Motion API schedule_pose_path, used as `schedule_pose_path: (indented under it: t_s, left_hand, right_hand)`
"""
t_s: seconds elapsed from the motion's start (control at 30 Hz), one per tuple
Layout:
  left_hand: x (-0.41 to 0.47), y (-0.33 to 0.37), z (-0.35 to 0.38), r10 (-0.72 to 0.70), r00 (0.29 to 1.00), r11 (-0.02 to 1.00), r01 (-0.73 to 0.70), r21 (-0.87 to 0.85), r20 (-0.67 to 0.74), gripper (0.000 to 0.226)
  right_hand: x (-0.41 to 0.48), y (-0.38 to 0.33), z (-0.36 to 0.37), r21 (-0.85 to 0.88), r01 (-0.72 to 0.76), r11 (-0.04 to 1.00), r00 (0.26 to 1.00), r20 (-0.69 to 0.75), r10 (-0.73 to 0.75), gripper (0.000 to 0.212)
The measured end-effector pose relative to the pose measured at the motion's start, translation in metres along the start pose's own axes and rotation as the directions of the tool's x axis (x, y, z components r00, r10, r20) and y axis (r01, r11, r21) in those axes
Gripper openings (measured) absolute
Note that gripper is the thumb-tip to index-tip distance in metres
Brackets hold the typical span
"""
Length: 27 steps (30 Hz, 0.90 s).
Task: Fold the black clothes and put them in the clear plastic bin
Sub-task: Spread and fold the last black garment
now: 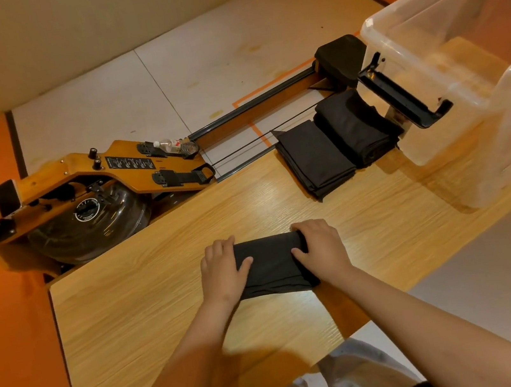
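- A folded black garment is being gripped at both ends on the wooden table, with the left hand and right hand curled round its edges.
- Two folded black pieces are being kept just beside the clear plastic bin.
- Judging by this, folding is nearly done, while binning is not yet being started.

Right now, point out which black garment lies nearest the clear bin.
The bulky folded bundle beside the clear bin. The flatter folded piece lies farther out; left hand and right hand grip the third garment.
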<state>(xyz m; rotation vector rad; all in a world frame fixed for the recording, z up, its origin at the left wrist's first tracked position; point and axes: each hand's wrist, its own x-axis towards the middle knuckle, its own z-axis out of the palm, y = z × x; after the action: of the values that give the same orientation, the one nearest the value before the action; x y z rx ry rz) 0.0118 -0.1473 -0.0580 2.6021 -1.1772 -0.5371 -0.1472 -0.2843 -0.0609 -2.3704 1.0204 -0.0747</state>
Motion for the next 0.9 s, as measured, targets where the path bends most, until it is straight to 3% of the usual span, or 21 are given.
schedule_pose_path:
  t_s: [0.1,0.23,0.33,0.43,0.53,0.6,0.73,0.9]
  left_hand:
    - [0.013,-0.001,-0.011,-0.01,0.988,0.999,0.015,-0.033,0.152,0.059]
    - [0.021,-0.004,-0.022,0.016,0.951,1.0,-0.023,0.02,0.31,0.033]
    - [0.02,-0.01,-0.026,0.05,0.915,0.999,-0.044,-0.024,0.4,0.027]
    - [0.014,-0.011,-0.031,0.106,0.887,0.953,0.038,-0.299,0.449,0.018]
    - [0.007,-0.002,-0.039,0.112,0.867,0.736,0.256,-0.627,0.486,0.016]
    - [0.009,0.008,-0.042,0.098,0.871,0.635,0.317,-0.704,0.481,0.019]
    - [0.026,0.033,-0.044,0.068,0.892,0.634,0.308,-0.71,0.447,0.021]
    - [0.064,0.071,-0.053,0.112,0.899,0.662,0.25,-0.706,0.423,0.025]
  right_hand:
    - [0.01,-0.005,-0.006,-0.071,-0.04,0.997,0.993,0.105,0.048,0.043]
    - [0.008,-0.005,-0.01,-0.076,-0.027,0.997,0.985,0.166,0.04,0.03]
    - [-0.006,0.0,-0.013,0.08,-0.029,0.996,0.979,0.205,0.012,0.018]
    - [-0.021,0.005,-0.018,0.301,-0.113,0.947,0.977,0.21,0.049,0.017]
    - [-0.035,0.005,-0.024,0.535,-0.198,0.822,0.977,0.178,0.119,0.013]
    - [-0.039,0.002,-0.031,0.652,-0.246,0.717,0.969,0.16,0.187,0.013]
    - [-0.042,-0.003,-0.047,0.789,-0.335,0.514,0.93,0.192,0.312,0.014]
    - [-0.032,0.005,-0.069,0.865,-0.354,0.356,0.889,0.194,0.414,0.02]
